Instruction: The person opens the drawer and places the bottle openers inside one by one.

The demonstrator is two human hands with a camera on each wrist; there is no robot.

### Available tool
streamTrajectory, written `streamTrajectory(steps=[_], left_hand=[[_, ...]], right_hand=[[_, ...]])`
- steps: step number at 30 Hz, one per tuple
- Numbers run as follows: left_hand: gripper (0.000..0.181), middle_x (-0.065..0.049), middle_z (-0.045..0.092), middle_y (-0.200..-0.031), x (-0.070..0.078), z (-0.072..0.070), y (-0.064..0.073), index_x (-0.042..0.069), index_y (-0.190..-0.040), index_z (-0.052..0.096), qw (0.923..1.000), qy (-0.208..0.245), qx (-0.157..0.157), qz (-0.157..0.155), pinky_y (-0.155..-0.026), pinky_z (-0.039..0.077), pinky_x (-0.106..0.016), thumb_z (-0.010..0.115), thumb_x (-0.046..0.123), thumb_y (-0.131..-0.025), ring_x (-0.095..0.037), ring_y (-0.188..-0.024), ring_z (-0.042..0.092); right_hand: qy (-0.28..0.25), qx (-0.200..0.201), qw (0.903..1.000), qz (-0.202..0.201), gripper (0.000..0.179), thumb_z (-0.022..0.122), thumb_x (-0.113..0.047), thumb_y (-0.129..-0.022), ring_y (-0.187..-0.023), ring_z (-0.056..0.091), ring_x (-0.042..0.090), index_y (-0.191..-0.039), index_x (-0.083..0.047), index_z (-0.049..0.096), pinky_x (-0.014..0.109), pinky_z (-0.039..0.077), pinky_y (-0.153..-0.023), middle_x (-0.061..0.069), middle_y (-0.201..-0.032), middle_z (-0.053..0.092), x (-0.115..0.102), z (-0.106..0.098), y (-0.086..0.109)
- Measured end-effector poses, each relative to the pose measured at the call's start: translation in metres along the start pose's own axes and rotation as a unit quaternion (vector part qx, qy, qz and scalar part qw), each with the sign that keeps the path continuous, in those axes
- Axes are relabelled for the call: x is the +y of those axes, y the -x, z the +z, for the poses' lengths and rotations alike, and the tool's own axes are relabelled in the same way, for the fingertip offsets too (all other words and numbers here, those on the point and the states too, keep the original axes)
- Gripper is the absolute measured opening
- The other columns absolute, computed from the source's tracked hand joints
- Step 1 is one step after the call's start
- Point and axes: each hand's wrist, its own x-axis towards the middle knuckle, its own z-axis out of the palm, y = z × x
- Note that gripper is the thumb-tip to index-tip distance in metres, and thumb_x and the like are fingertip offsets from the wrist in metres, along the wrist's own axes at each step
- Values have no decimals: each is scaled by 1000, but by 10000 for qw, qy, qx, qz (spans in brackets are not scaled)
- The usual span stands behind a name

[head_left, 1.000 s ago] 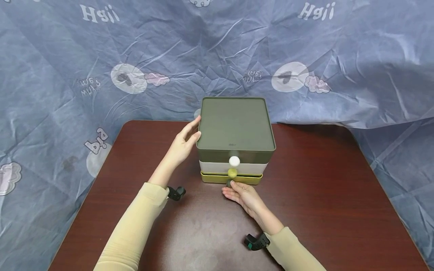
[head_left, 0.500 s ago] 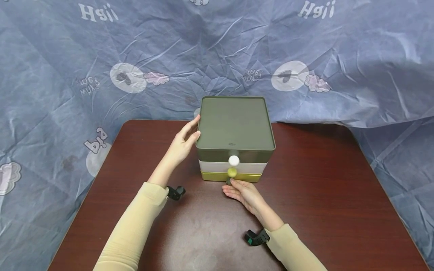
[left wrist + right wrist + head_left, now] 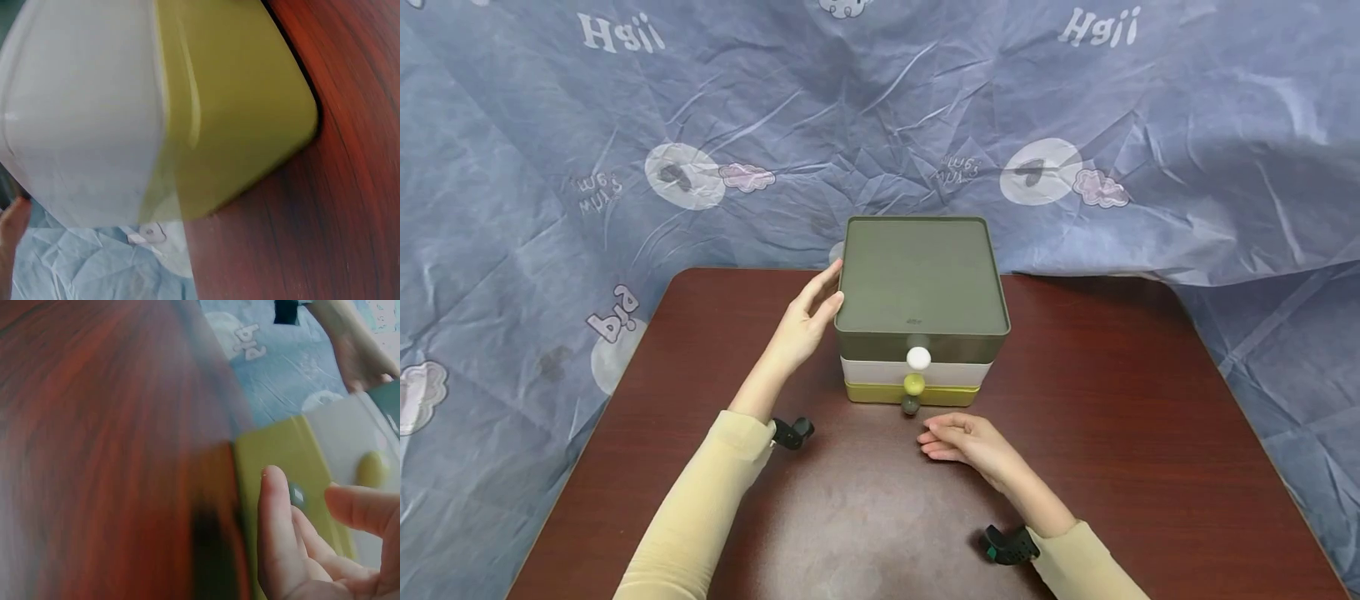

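A three-tier drawer box [image 3: 922,279] stands on the table, its tiers dark green, white and yellow from top to bottom. Each front carries a round knob: a white knob [image 3: 918,358] on top, a yellow-green knob [image 3: 913,384] in the middle and a dark green knob [image 3: 911,406] on the yellow drawer [image 3: 872,393]. All three drawers sit flush. My left hand [image 3: 803,325] rests against the box's left side near the top, fingers extended. Just right of the dark green knob, my right hand [image 3: 972,446] is apart from it, holding nothing, its thumb and fingers spread in the right wrist view.
The box stands on a dark red-brown wooden table [image 3: 1120,417]. Behind the table hangs a wrinkled blue printed cloth [image 3: 880,108], close to the back of the box. Black wrist cameras [image 3: 1009,546] sit on both wrists.
The yellow bottom drawer, slightly out a second ago, has slid in flush. My right hand has let go of its dark green knob and drawn back right. The left hand stays put.
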Motion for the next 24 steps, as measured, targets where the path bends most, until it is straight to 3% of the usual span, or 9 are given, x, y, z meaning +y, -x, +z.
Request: streamTrajectory(steps=[4, 8, 14, 17, 19, 21, 24], left_hand=[[51, -8, 40, -155, 1, 1, 5, 20, -153, 37, 9997, 29, 120, -229, -112, 42, -45, 50, 25, -104, -28, -137, 47], [49, -9, 43, -153, 2, -1, 6, 18, -152, 40, 9994, 141, 106, -285, -111, 43, -45, 50, 26, -104, -28, -134, 49], [49, -15, 42, -153, 4, -7, 5, 10, -151, 39, 9980, 612, 6, -183, -114, 39, -43, 48, 20, -105, -30, -140, 42], [49, -16, 42, -153, 4, -10, 6, 9, -151, 38, 9978, 637, -7, -198, -114, 39, -41, 48, 20, -105, -31, -142, 40], [49, -15, 43, -153, 3, -12, 5, 9, -151, 39, 9987, 464, 16, -196, -113, 41, -38, 48, 21, -105, -30, -141, 42], [48, -14, 45, -152, 4, -13, 4, 10, -151, 40, 9996, 180, 100, -171, -111, 43, -37, 48, 22, -105, -29, -139, 46], [47, -12, 50, -149, 6, -17, 1, 13, -149, 44, 9986, -374, 343, -151, -109, 45, -39, 49, 26, -105, -27, -134, 52]], right_hand=[[449, 266, 9985, -174, 46, 56, -13, -100, -92, 73, 16, -127, 22, 46, 35, 59, -87, 29, -111, 68, -16, -24, 17], [820, 715, 9934, -370, 44, 56, -14, -101, -93, 73, 15, -127, 21, 48, 33, 59, -86, 27, -110, 69, -37, -49, 30], [1187, 1164, 9839, -660, 40, 57, -19, -101, -90, 72, 6, -123, 14, 53, 27, 59, -85, 4, -99, 74, -71, -74, 35], [1331, 1387, 9769, -929, 37, 57, -20, -101, -88, 71, 4, -121, 11, 55, 24, 59, -83, -7, -94, 74, -86, -81, 30], [1511, 1647, 9670, -1219, 35, 57, -21, -101, -87, 71, 2, -120, 9, 57, 21, 58, -81, -10, -93, 74, -95, -84, 25], [1815, 1989, 9508, -1532, 35, 58, -21, -101, -84, 70, -2, -119, 10, 58, 19, 58, -79, -8, -94, 74, -104, -87, 19], [2687, 2596, 9082, -1885, 35, 59, -26, -100, -80, 65, -12, -116, 5, 64, 11, 54, -72, 5, -97, 76, -114, -90, 11]])
